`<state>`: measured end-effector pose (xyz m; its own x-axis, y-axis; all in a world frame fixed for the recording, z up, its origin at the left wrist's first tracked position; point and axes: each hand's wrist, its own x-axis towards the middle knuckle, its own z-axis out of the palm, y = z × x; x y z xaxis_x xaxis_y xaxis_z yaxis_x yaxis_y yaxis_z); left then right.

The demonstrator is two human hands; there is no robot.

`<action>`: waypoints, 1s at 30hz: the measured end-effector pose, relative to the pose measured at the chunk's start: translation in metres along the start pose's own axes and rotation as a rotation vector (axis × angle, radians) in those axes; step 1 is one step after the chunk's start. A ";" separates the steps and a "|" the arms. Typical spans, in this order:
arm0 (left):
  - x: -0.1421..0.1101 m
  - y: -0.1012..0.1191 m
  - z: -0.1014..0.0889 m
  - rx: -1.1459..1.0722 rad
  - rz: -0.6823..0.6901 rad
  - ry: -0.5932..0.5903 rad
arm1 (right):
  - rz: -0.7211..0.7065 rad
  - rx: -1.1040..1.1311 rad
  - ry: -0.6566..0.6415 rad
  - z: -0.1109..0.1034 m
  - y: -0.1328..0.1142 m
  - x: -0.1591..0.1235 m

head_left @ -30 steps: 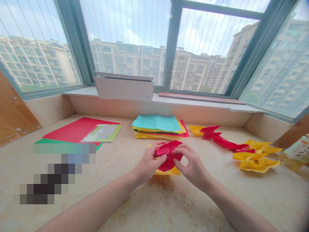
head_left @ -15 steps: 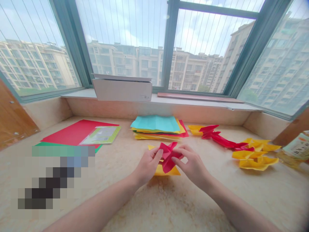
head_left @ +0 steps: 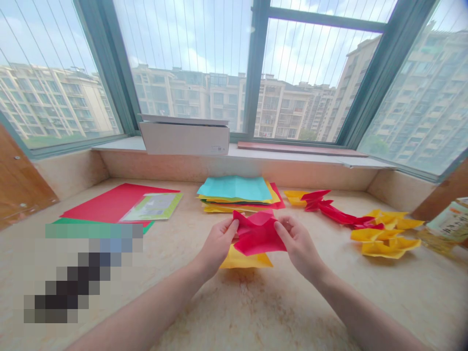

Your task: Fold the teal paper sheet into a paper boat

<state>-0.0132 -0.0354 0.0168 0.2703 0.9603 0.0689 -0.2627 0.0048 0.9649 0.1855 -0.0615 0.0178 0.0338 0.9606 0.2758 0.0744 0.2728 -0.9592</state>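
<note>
A creased red sheet of folding paper [head_left: 258, 234] is stretched between my two hands, just above the counter. My left hand [head_left: 221, 239] pinches its left edge between thumb and fingers. On the opposite edge, my right hand [head_left: 298, 241] grips with the thumb on top, the fingers partly hidden behind. Below the red paper lies a yellow paper piece [head_left: 248, 260], partly covered by it. Just beyond my hands is a stack of coloured paper [head_left: 234, 189], with a light blue sheet on top.
Folded red and yellow paper pieces [head_left: 387, 242] lie to the right, near a bottle [head_left: 451, 222] with a label. At the left are red sheets [head_left: 106, 202] with a clear packet [head_left: 153, 206] on them. A white box [head_left: 185, 139] stands on the window ledge.
The red paper, a compact pointed folded shape before, is now opened out into a wider sheet. My hands have moved slightly apart, each keeping its grip.
</note>
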 end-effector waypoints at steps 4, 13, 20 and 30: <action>0.003 -0.004 -0.007 0.154 0.019 0.081 | 0.170 0.259 -0.061 0.002 -0.004 0.001; -0.003 0.001 -0.007 0.295 -0.020 0.181 | 0.051 0.027 -0.184 0.006 0.006 -0.007; -0.008 0.007 -0.003 0.281 -0.082 0.134 | -0.151 -0.244 -0.210 0.007 0.013 -0.014; 0.003 0.017 -0.013 -0.061 -0.031 -0.013 | 0.043 -0.059 -0.078 -0.004 0.015 0.006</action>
<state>-0.0289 -0.0291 0.0302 0.2914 0.9557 0.0427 -0.3102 0.0521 0.9492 0.1905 -0.0516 0.0054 -0.0393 0.9732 0.2264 0.1332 0.2297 -0.9641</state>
